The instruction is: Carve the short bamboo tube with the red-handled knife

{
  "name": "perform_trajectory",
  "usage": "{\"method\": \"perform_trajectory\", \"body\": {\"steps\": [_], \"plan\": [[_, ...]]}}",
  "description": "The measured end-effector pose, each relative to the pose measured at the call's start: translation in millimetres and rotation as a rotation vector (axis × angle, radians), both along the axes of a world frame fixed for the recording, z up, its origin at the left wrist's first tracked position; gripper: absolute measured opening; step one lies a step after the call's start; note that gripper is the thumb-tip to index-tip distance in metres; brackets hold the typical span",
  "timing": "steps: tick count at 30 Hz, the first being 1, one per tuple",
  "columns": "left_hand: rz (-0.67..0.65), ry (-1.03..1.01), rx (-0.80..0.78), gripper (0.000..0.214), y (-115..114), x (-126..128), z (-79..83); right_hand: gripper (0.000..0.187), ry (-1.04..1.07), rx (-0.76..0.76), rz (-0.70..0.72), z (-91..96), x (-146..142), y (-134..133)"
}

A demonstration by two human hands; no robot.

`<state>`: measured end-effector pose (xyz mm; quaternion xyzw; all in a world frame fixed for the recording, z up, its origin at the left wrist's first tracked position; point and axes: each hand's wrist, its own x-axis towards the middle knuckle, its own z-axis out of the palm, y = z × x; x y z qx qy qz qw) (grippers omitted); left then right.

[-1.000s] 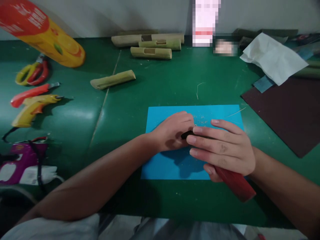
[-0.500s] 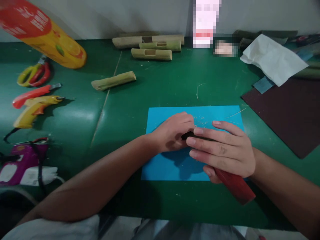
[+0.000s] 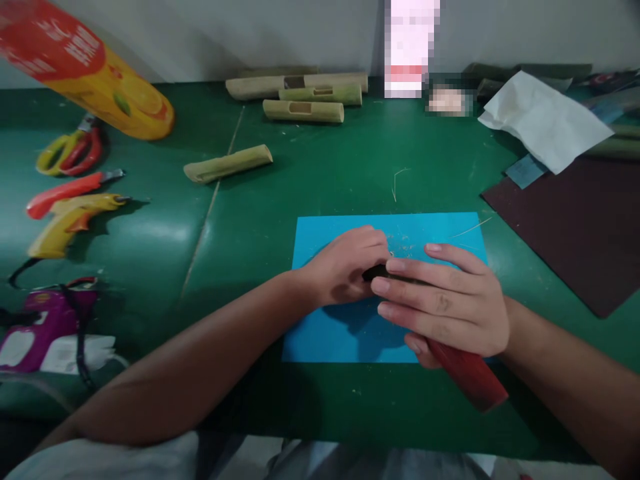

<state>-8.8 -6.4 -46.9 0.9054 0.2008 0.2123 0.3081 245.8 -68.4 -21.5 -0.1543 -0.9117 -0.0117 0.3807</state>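
A long, red, bar-shaped handle (image 3: 473,379) is held in the right hand (image 3: 453,303), clasped beneath the fingers, its butt end pointed past a flat, bright-blue sheet (image 3: 317,343). Its long axis is slanted leftward, away from the body, toward the curled left hand (image 3: 346,261); whether the small dark piece (image 3: 376,272) beside that hand is gripped cannot be told.

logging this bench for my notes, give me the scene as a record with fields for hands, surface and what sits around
left hand: curled; whatever it holds is hidden
right hand: holding a red handle
between hands: dark piece, partly hidden
surface: green table, blue sheet under the hands
left side: bottle, scissors, red-handled tool, yellow glue gun
back: bamboo tubes, some with cut openings
right side: white paper, dark brown sheet
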Motion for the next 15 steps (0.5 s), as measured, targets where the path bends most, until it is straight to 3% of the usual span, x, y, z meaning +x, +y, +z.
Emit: {"method": "perform_trajectory", "body": {"steps": [15], "plan": [[-0.009,0.008,0.031,0.006,2.1,-1.3,0.7,0.032,0.018,-0.001,0.020,2.8,-3.3,-0.9]]}}
